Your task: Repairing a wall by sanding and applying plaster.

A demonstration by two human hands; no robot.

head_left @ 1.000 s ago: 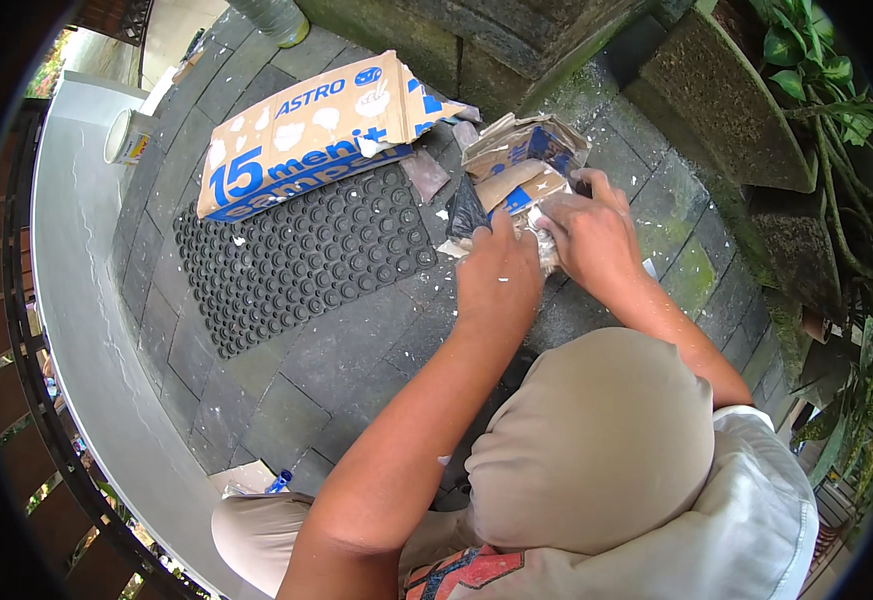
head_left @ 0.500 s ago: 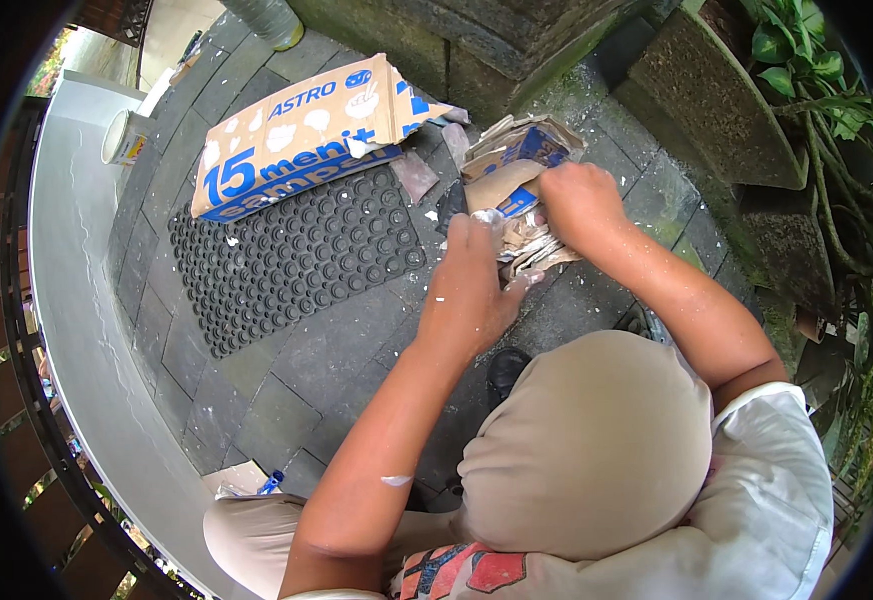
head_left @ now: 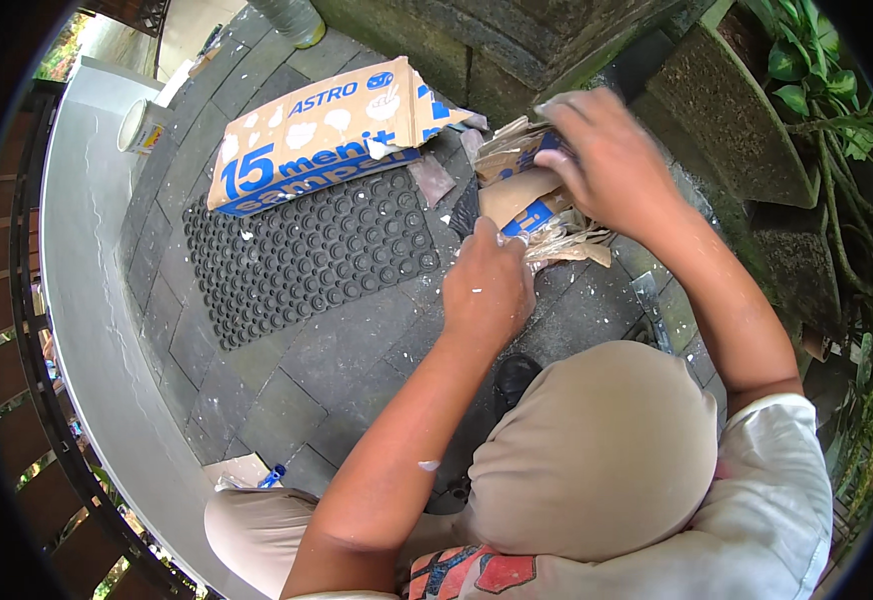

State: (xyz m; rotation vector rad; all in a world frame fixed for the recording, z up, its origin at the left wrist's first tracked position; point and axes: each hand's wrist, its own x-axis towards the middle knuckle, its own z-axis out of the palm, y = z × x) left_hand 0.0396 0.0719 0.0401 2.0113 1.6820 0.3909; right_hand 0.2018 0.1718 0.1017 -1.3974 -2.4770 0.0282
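Torn, folded brown-and-blue cardboard [head_left: 522, 195] lies in a heap on the paving, with crumpled pale paper scraps [head_left: 582, 240] at its near side. Ridged black plastic [head_left: 465, 208], which looks like a bag, shows along its left edge. There my left hand [head_left: 490, 285] is closed, its curled fingers gripping the plastic's near edge; the fingertips are partly hidden. Over the far right of the heap hovers my right hand [head_left: 612, 155], slightly blurred, thumb and fingers spread apart around a cardboard flap. White dust and flecks mark both hands.
A large printed cardboard box [head_left: 317, 130] rests partly on a black studded rubber mat [head_left: 307, 255]. A white bucket [head_left: 144, 127] stands by the low wall [head_left: 87, 250]. Near my knee is a flat metal blade [head_left: 652, 308]. Stone planters [head_left: 737, 110] border the right side.
My right hand has lifted off the cardboard and opened, moving up and slightly right. My left hand has gone from spread fingers to a closed grip at the heap's near edge.
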